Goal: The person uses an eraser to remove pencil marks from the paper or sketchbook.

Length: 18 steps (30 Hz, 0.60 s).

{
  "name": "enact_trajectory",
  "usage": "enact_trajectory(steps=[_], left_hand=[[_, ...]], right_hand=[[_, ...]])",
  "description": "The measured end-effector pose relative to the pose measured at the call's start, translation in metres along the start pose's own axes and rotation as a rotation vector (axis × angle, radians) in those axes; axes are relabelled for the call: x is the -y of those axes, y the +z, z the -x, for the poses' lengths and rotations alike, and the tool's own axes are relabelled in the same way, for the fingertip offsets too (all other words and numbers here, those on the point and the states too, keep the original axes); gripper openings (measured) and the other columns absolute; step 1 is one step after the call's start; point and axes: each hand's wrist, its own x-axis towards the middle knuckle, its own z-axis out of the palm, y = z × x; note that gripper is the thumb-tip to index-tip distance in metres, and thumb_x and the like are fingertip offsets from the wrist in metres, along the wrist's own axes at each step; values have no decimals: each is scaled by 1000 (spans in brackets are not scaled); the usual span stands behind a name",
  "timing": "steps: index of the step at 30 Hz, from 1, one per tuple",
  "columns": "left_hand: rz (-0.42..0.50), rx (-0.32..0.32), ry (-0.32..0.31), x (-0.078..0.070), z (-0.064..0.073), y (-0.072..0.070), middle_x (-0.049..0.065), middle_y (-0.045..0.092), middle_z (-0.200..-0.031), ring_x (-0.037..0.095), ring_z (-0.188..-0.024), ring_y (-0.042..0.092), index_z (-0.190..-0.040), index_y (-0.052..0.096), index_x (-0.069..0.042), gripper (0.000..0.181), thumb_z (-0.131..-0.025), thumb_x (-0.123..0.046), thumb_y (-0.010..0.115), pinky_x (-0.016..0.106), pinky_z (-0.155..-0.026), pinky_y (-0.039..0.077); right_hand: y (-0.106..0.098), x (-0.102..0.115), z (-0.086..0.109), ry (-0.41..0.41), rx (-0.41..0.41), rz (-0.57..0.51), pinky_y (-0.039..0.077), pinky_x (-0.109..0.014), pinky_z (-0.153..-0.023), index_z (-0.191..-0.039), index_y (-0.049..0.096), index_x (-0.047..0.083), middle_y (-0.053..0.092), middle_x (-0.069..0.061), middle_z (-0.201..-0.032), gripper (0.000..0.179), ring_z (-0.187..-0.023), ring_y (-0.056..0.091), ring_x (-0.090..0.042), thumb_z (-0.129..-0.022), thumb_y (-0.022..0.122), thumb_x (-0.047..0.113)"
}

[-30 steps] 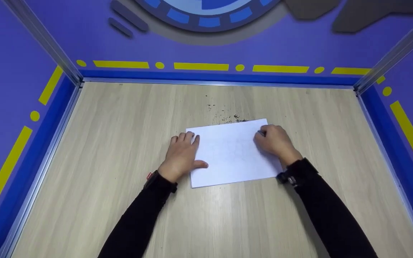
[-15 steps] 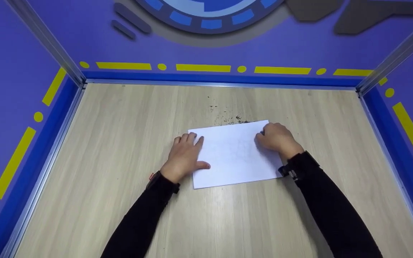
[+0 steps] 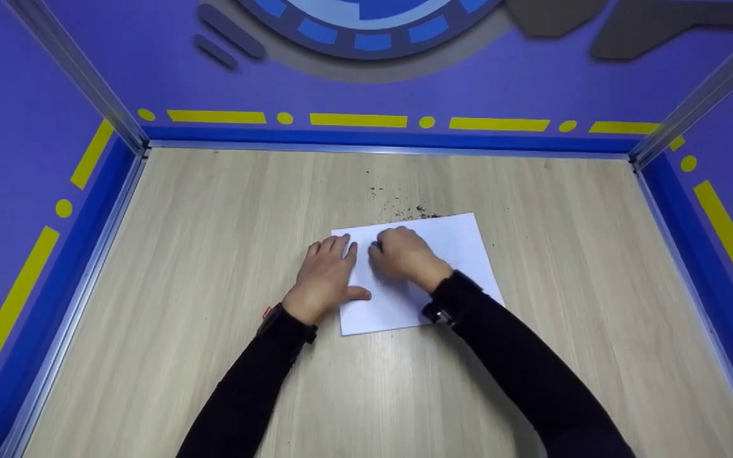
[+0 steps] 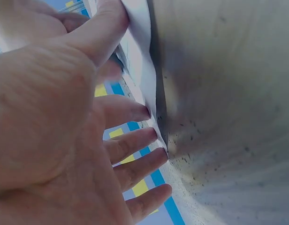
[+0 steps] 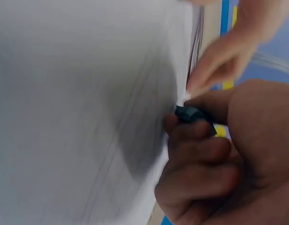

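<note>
A white sheet of paper (image 3: 465,254) with faint pencil-like lines lies on the wooden table, turned slightly. My left hand (image 3: 325,277) rests on its left edge, fingers spread and fairly straight, thumb out over the sheet. Over the left half of the paper, my right hand (image 3: 404,256) has curled fingers. In the right wrist view it pinches a small eraser (image 5: 193,115) with a dark sleeve and a white end against the paper. The left fingertips (image 4: 149,136) lie along the paper's edge in the left wrist view.
Dark crumbs (image 3: 420,208) are scattered on the table (image 3: 226,210) just beyond the paper's far edge. Blue panels with yellow marks (image 3: 358,119) and metal rails (image 3: 379,150) bound the table at the back and both sides.
My right hand, with the eraser, has swept left across the paper from its right edge to near my left hand. The left hand and the paper have stayed in place.
</note>
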Motion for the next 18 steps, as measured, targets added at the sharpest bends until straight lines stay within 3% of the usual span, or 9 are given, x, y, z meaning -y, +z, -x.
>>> enact_trajectory(steps=[4, 10, 14, 18], left_hand=[[-11, -15, 10, 0, 1, 0, 22, 43, -173, 42, -161, 39, -165, 48, 1, 105, -90, -64, 84, 60, -132, 33], [-15, -8, 6, -1, 0, -1, 22, 42, -174, 42, -161, 38, -166, 47, -1, 106, -90, -65, 83, 60, -132, 32], [-15, 5, -5, 0, 0, -1, 22, 41, -175, 42, -162, 37, -167, 47, -2, 107, -89, -66, 83, 60, -133, 31], [-3, 17, -12, 0, 0, 0, 22, 40, -175, 42, -163, 36, -167, 46, -1, 108, -89, -66, 83, 60, -134, 31]], right_hand=[[9, 13, -8, -55, -53, 70, 62, -58, -94, -84, 71, 5, 79, -22, -105, 34, -105, 75, -43, -108, 60, 27], [6, 1, -10, -40, -49, 56, 59, -54, -96, -78, 65, 10, 78, -17, -102, 33, -108, 72, -39, -105, 60, 28], [1, -16, -5, -28, -76, 14, 58, -52, -86, -68, 52, 15, 73, -15, -89, 36, -93, 69, -35, -102, 61, 25], [-7, -41, 5, -4, -106, -23, 55, -48, -76, -66, 48, 17, 65, -10, -79, 37, -79, 63, -32, -100, 62, 23]])
